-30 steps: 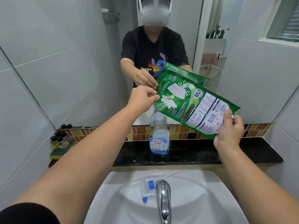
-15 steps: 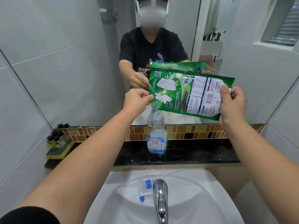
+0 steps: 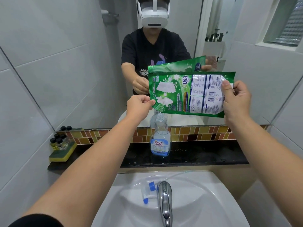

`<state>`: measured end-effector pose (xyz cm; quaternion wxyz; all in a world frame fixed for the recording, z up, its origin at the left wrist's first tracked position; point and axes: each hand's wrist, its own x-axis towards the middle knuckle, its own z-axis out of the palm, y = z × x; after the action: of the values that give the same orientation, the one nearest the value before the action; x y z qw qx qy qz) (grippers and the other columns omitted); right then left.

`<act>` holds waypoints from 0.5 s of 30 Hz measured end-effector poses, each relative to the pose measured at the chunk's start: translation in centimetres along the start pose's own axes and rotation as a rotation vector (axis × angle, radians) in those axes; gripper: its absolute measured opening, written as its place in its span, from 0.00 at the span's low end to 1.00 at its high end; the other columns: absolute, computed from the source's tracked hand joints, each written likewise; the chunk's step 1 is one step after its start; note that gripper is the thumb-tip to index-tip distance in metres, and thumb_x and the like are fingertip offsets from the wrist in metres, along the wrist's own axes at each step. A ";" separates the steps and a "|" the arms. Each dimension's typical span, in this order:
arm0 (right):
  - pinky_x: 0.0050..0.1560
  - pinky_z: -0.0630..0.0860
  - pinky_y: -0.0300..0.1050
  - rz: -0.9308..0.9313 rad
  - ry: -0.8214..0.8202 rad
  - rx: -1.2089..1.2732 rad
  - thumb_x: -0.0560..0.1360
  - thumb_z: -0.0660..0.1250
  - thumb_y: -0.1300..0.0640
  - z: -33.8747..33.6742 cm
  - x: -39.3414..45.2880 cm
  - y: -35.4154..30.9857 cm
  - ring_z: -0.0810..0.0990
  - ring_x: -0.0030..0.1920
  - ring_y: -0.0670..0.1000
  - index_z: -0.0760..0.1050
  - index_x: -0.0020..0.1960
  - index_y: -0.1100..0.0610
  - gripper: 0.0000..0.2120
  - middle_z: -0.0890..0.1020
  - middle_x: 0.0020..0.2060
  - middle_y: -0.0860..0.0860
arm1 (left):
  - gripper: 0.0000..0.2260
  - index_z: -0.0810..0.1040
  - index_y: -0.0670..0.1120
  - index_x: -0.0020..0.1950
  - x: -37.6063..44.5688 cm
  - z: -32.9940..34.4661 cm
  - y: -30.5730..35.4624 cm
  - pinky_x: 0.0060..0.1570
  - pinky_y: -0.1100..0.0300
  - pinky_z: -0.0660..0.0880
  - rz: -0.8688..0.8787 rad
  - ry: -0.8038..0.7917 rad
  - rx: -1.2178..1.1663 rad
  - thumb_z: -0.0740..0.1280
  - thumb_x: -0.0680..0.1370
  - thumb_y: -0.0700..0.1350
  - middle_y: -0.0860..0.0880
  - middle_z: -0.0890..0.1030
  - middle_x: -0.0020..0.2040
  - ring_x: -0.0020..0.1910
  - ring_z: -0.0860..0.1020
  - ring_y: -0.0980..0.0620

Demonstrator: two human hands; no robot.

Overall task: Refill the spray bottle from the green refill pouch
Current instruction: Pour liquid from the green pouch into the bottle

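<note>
The green refill pouch (image 3: 185,93) lies sideways in the air, its lower left corner just above the open neck of the clear spray bottle (image 3: 160,138). That bottle stands upright on the black ledge (image 3: 205,157) and holds a little clear liquid. My left hand (image 3: 139,106) pinches the pouch's lower left corner. My right hand (image 3: 236,100) grips the pouch's right end, thumb on its label. The bottle's white-and-blue spray head (image 3: 148,190) lies in the white sink (image 3: 196,203), its thin tube trailing right.
A chrome tap (image 3: 164,202) rises at the sink's front. Several small black-capped bottles (image 3: 59,141) sit on a yellow-green sponge (image 3: 63,154) at the ledge's left end. The mirror above the tiled strip (image 3: 196,133) reflects a person wearing a headset.
The pouch's right end has risen, swinging it from a downward slant to nearly level and then slightly raised on the right, while its left corner stayed over the bottle neck.
</note>
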<state>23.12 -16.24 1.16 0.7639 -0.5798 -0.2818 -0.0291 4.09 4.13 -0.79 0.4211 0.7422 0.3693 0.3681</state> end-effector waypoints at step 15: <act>0.34 0.78 0.45 -0.076 -0.052 -0.068 0.77 0.67 0.46 0.3 -0.4 -1.6 0.80 0.37 0.47 0.72 0.34 0.43 0.13 0.79 0.33 0.45 | 0.05 0.84 0.45 0.42 -0.7 0.0 -0.3 0.53 0.50 0.81 -0.027 0.021 -0.028 0.73 0.76 0.46 0.48 0.84 0.35 0.32 0.79 0.58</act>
<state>22.10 -16.60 2.47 0.7344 -0.5950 -0.3223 -0.0528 3.66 3.63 -1.24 0.4324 0.7273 0.3786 0.3753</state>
